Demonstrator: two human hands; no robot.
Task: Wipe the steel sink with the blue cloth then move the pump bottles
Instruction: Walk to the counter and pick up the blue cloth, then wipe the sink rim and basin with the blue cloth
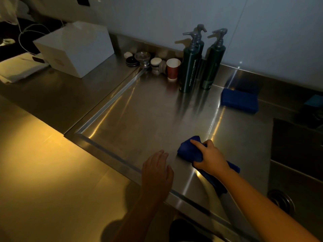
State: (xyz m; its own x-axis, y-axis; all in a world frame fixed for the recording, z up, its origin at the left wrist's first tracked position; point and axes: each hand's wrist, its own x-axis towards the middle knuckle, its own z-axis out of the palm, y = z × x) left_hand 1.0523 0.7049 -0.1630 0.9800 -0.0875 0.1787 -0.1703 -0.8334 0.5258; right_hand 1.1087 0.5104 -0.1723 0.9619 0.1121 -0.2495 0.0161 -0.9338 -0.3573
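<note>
Right hand (210,157) grips the blue cloth (189,151) on the steel sink (139,119) drainboard near its front rim; left hand (156,169) rests flat, fingers straight, beside it; pump bottles (190,67) stand well apart at the back.

My left hand (157,170) is palm down, fingers straight and close together, thumb out to the right. Its forearm is bare and enters from the lower edge. My right hand (211,158) is knuckles up, curled round the blue cloth (187,149), index finger stretched forward along its top. Right forearm bare, entering from the lower right. Hands near each other, not touching.
</note>
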